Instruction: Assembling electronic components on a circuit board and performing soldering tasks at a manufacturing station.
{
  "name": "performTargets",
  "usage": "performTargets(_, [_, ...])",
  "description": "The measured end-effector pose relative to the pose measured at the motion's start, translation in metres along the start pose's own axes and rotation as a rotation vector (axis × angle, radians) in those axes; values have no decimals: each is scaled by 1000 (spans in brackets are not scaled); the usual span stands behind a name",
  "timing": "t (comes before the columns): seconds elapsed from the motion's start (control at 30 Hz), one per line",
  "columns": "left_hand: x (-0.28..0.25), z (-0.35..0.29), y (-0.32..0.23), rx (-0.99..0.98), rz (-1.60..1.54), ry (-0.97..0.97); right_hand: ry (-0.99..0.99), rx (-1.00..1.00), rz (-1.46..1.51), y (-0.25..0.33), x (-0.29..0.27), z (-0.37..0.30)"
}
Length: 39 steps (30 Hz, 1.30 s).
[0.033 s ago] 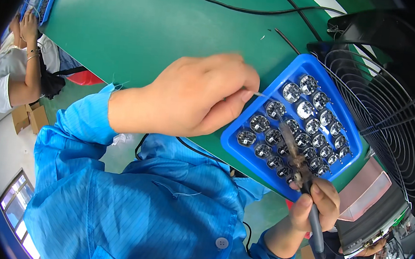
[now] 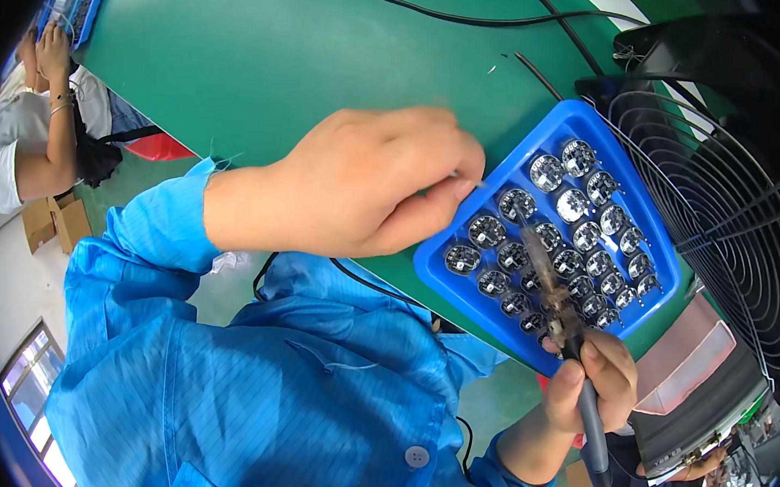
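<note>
My left hand [image 2: 377,177] is closed in a pinch at the upper left side of a blue tray [image 2: 498,177]. A short, thin strand [image 2: 479,184], like solder wire, sticks out between its fingertips toward a round circuit board [image 2: 516,204]. My right hand [image 2: 596,378] grips a soldering iron [image 2: 592,424] by its dark handle, below the tray's lower edge. The iron's brown, stained shaft slants up over the tray, and its tip is at that same board; whether it touches cannot be made out. Several similar small round boards with shiny faces stand in rows in the tray.
A black wire-guard fan [image 2: 735,227] stands right of the tray, with a pinkish open box [image 2: 691,358] below it. Black cables [image 2: 447,15] cross the green table [image 2: 269,38]. At far left another person's hands [image 2: 52,52] are near a blue tray [image 2: 90,9].
</note>
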<state>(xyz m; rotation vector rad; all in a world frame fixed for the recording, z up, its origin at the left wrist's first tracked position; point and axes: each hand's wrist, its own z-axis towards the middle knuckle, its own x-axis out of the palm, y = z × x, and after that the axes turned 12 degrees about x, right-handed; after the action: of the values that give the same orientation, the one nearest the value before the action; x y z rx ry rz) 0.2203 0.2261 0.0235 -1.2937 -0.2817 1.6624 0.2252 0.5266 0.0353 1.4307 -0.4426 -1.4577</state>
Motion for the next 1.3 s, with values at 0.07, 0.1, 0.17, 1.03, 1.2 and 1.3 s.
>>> performTargets(0.07, [0,-1,-2,-20,-12,84,5,-20,-13,-2,3,0])
performTargets(0.1, [0,1,-3,7,15,83,5,-20,-12,-2,4,-1])
performTargets(0.17, [3,3,-3,33,44,80,-42,-1,-10,-1,4,-2])
performTargets(1.03, [8,4,1,133,161,-4,-71,8,16,-6,4,-6])
performTargets(1.2, [12,3,0,160,131,-53,-154,53,42,-5,5,-9])
performTargets(1.3, [14,3,2,173,149,-55,-37,-32,-22,-5,7,-4])
